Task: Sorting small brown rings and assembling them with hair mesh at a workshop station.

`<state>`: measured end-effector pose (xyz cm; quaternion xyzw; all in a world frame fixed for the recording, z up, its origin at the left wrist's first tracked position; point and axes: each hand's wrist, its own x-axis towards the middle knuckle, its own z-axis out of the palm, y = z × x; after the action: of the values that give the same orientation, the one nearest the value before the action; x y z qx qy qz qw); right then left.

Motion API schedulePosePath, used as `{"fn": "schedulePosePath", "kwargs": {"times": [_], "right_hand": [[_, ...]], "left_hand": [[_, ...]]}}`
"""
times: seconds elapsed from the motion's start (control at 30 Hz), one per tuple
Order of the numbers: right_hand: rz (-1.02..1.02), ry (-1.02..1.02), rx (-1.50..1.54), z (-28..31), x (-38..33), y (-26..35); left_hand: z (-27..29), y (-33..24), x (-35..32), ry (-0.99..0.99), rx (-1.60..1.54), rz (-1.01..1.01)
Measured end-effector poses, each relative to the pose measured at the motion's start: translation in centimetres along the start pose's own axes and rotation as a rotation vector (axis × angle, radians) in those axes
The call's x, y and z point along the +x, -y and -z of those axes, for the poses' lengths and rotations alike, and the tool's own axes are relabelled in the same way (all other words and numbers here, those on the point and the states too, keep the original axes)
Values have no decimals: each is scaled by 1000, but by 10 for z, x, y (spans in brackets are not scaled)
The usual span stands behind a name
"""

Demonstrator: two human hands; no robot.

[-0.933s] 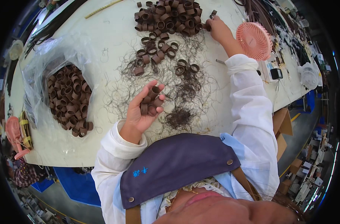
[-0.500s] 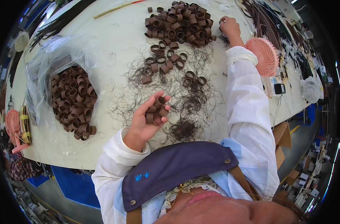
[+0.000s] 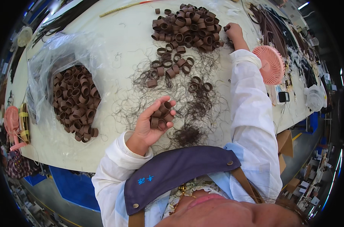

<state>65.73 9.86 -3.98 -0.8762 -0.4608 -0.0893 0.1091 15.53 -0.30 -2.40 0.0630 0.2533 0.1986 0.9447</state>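
Several short brown ring-shaped loops rest in my left hand, whose fingers curl around them above the near part of the table. My right hand reaches to the far right of the big heap of brown loops. Its fingers are pinched on a small brown loop, partly hidden by the fingertips. Smaller groups of loops lie between the heap and my left hand. Dark thread trimmings are scattered around them, with a dense clump near my apron.
On the left, a clear plastic bag lies around another pile of brown loops. A pink fan stands beside my right forearm, near a small black box. Brown strips lie at the far right.
My right hand has shifted slightly nearer, and a brown loop now shows at its fingertips. The left hand still holds its loops. The whole view has moved a little.
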Motion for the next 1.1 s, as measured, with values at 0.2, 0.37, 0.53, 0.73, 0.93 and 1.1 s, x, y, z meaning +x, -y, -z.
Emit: {"fn": "schedulePosePath", "kwargs": {"times": [0.2, 0.37, 0.53, 0.73, 0.93, 1.1], "right_hand": [[-75, -197, 364, 27, 0, 7], [-60, -120, 230, 40, -9, 13], [-205, 129, 122, 49, -21, 21], [-106, 251, -55, 52, -37, 35], [-198, 281, -61, 69, -56, 57], [-186, 282, -81, 65, -57, 53]], "left_hand": [[1, 1, 1, 29, 12, 0], [0, 2, 1, 54, 31, 1], [0, 1, 3, 48, 51, 2], [-1, 2, 2, -27, 69, -9], [-3, 2, 1, -57, 48, -30], [-3, 3, 2, -32, 57, -28]]}}
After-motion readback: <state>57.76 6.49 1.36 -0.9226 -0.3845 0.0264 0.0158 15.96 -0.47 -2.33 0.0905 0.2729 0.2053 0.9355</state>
